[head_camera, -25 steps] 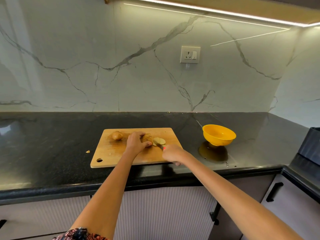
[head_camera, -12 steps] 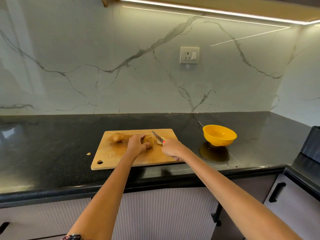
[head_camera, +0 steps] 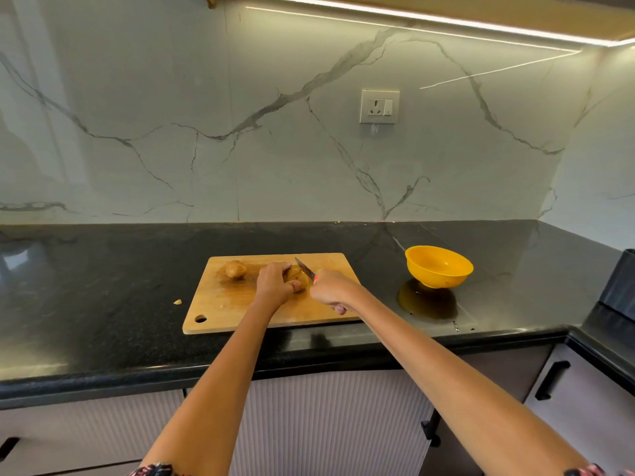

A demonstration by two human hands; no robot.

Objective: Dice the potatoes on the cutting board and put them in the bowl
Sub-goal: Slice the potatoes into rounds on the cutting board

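A wooden cutting board lies on the black counter. On its far left sits a whole brown potato. My left hand grips a second, partly cut potato near the board's middle. My right hand grips a knife with a red handle, its blade angled over the right end of that potato. The cut slices are hidden behind my right hand. A yellow bowl stands on the counter to the right of the board, with no pieces visible inside.
A small potato scrap lies on the counter left of the board. A dark container stands at the right edge. A wall socket sits on the marble backsplash. Cabinet fronts with black handles run below the counter edge.
My right hand lifted the knife from the board and brought its blade up and left onto the potato. The slices seen earlier are now hidden. The left hand stayed on the potato.
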